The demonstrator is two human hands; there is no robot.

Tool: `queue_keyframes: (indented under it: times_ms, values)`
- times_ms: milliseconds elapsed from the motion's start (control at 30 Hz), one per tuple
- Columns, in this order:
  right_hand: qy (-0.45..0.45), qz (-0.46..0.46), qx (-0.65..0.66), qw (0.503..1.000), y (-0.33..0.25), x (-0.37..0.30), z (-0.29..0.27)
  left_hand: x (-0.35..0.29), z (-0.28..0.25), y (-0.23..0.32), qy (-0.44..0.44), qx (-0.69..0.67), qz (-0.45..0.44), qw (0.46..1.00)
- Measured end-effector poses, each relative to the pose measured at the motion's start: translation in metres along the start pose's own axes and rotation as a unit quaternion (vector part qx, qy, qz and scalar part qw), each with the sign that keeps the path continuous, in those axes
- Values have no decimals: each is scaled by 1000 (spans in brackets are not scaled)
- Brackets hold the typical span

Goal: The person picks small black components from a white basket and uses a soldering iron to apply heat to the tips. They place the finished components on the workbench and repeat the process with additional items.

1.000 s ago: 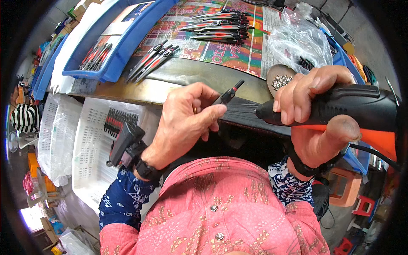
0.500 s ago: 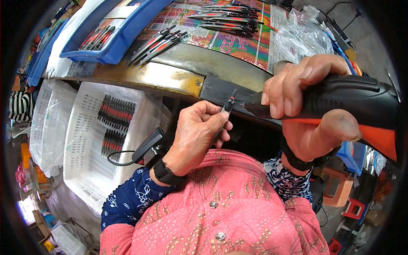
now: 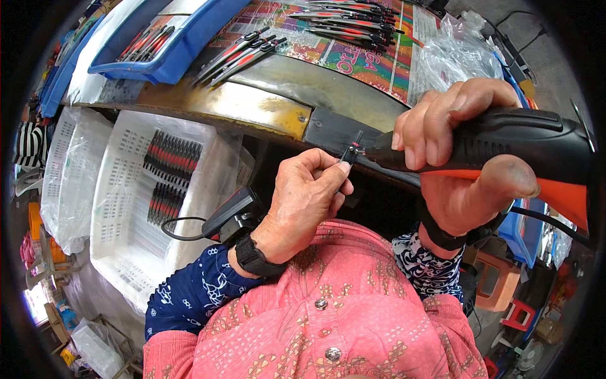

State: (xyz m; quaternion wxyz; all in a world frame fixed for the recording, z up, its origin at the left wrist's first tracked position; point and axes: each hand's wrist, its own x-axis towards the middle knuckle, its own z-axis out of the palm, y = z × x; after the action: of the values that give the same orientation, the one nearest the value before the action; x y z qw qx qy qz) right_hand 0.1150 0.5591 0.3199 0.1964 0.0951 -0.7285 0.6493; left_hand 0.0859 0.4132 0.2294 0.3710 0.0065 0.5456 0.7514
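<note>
My left hand [image 3: 305,191] pinches a small, slender dark piece [image 3: 355,149] between thumb and fingers, its far end pointing up and a small red-and-pale spot on it. Wrapped in my right hand [image 3: 447,136] is a bulky black-and-orange handheld power tool [image 3: 527,136] with a tapered nose. That nose points left, close beside the piece; whether its tip touches it I cannot tell. Both sit over a dark pad [image 3: 325,131] at the bench's front edge. The lower part of the piece is hidden by my fingers.
Left below the bench, a white plastic basket [image 3: 104,243] holds rows of slender black-and-red pieces [image 3: 173,158]. On the bench stand a blue tray [image 3: 180,60], loose matching pieces [image 3: 240,58], a larger pile [image 3: 353,26] and crumpled clear plastic [image 3: 461,57]. An orange stool [image 3: 495,278] stands right.
My left hand and the piece have shifted slightly right and up, and the piece leans more. A black cable now shows below the tool at the right. Both grips are kept.
</note>
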Motion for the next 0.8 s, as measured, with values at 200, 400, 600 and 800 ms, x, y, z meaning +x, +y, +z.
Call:
queue_keyframes:
  times_ms: [200, 400, 600, 800]
  values:
    - [-15, -2, 16, 1000, 6, 1, -3, -1, 2, 0, 14, 2, -2, 1000]
    - [11, -4, -7, 1000, 3, 2, 3, -1, 4, -1, 20, -2, 7, 1000]
    - [29, -8, -21, 999, 4, 6, 8, -1, 10, -2, 44, -47, 17, 998]
    - [24, -11, -27, 999, 7, 8, 7, -3, 12, 1, 47, -52, 7, 998]
